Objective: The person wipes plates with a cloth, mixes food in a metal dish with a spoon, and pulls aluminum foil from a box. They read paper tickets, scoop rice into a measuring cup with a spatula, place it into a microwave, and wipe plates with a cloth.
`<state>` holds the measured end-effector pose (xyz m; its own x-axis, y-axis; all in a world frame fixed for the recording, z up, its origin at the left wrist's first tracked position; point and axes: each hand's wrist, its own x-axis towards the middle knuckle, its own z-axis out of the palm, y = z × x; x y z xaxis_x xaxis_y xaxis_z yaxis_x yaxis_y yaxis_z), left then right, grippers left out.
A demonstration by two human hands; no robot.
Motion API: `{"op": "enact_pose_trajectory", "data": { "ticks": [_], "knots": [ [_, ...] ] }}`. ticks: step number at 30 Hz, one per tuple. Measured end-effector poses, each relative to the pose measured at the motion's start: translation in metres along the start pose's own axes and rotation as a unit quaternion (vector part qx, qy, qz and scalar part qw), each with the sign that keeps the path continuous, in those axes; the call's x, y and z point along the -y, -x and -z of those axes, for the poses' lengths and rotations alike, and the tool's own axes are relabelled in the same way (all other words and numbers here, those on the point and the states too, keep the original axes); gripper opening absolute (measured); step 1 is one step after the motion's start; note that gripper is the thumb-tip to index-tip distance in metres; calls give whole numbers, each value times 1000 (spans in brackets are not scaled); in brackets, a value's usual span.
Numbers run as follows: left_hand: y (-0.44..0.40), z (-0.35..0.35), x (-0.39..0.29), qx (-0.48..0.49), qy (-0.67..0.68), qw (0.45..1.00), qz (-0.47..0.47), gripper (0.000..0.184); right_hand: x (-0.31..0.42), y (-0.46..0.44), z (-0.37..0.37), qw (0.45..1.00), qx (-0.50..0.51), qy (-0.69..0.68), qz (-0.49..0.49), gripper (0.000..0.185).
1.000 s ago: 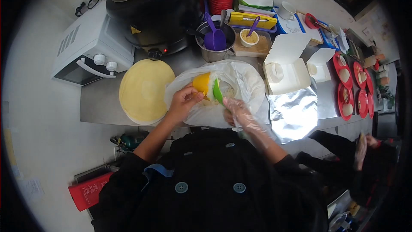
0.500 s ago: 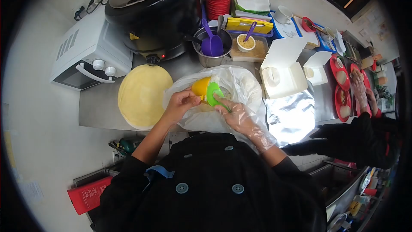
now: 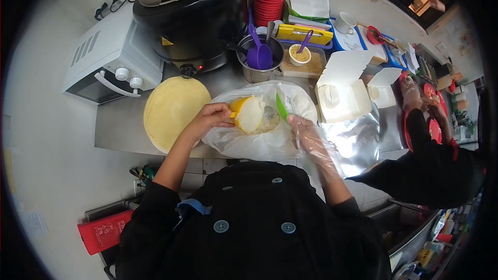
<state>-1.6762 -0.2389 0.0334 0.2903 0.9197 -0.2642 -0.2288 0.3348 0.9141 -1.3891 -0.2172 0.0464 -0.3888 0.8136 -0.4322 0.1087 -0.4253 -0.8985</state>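
Observation:
Over an open white plastic bag (image 3: 233, 144), my left hand (image 3: 211, 116) grips a yellow cup (image 3: 238, 106) by its handle side. The cup is tilted, and white rice (image 3: 251, 115) fills it up to the mouth. More loose rice (image 3: 271, 120) shows inside the bag. My right hand (image 3: 307, 132), in a clear plastic glove, is closed around a green rice paddle (image 3: 281, 107). The paddle stands nearly edge-on, to the right of the cup and apart from it.
A round yellow stack (image 3: 175, 114) lies left of the bag, near a white oven (image 3: 111, 57) and a black pot (image 3: 192, 21). Behind are purple scoops (image 3: 259, 56) in a metal pot. Right are open white boxes (image 3: 345, 91), foil (image 3: 355, 137) and a co-worker's hands (image 3: 413, 95).
The green paddle has moved off the cup's mouth to the right with my right hand, uncovering the rice. My left hand has shifted slightly left. The co-worker's hands have moved leftward.

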Motion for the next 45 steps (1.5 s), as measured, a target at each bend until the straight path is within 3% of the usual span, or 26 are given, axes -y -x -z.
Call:
{"op": "enact_pose_trajectory", "data": {
  "ticks": [2,3,6,7,14,16,17,20,22,23,25,27,29,30,31,32,33,34,36,37,39,43,45],
  "knots": [
    [-1,0,-3,34,16,999,-7,18,-20,-15,-2,996,-54,30,57,41],
    [-2,-4,-5,33,-1,999,12,19,-25,-19,-6,999,-30,14,30,39],
    [-4,-13,3,10,-13,1000,12,20,-40,-19,-25,996,-33,35,69,39],
    [-5,-17,7,-10,-7,1000,-6,20,-43,-20,-36,987,-52,25,147,37],
    [-4,-31,24,-49,-154,981,-106,18,-42,-12,-41,998,13,-52,39,33],
    [-1,-39,20,-81,19,995,-49,17,-41,-14,-28,997,29,-74,8,33],
    [0,-39,21,-83,20,995,-50,17,-43,-16,-17,996,4,-58,69,30],
    [-5,-40,19,-99,102,987,-80,15,-14,-6,-23,995,-74,-58,39,26],
    [-1,-42,18,-82,-27,991,-100,14,-15,-1,-33,987,-21,-153,-54,27],
    [1,-47,20,-83,-26,991,-99,14,-13,2,-36,982,14,-179,-54,27],
    [7,-67,14,-134,-215,935,-248,14,5,12,-51,968,21,-234,-85,27],
    [10,-70,15,-145,-239,923,-263,14,9,14,-51,951,25,-287,-114,27],
    [10,-71,14,-160,-264,909,-281,15,7,11,-37,952,110,-263,-112,24],
    [10,-69,13,-157,-131,957,-205,16,5,4,-31,952,112,-263,-113,24],
    [11,-67,12,-151,6,981,-124,18,7,-4,-27,991,58,-59,109,28],
    [10,-63,12,-153,6,980,-124,18,10,-6,-23,973,32,68,220,30],
    [6,-59,10,-114,94,984,-100,18,17,-5,-22,927,-24,192,322,35],
    [4,-56,8,-73,181,978,-74,19,21,-3,-21,926,-23,193,323,35],
    [7,-58,5,-70,149,983,-80,20,22,4,-22,880,-8,355,316,33],
    [9,-58,1,-67,115,987,-86,20,26,4,-22,879,-7,354,318,33],
    [12,-56,14,-69,85,990,-84,19,29,7,-23,885,27,434,165,33],
    [10,-50,21,-68,92,989,-88,18,20,0,-16,889,21,423,175,31],
    [10,-40,18,-22,145,986,-78,18,29,-2,-2,923,73,260,273,34]
  ]
}}
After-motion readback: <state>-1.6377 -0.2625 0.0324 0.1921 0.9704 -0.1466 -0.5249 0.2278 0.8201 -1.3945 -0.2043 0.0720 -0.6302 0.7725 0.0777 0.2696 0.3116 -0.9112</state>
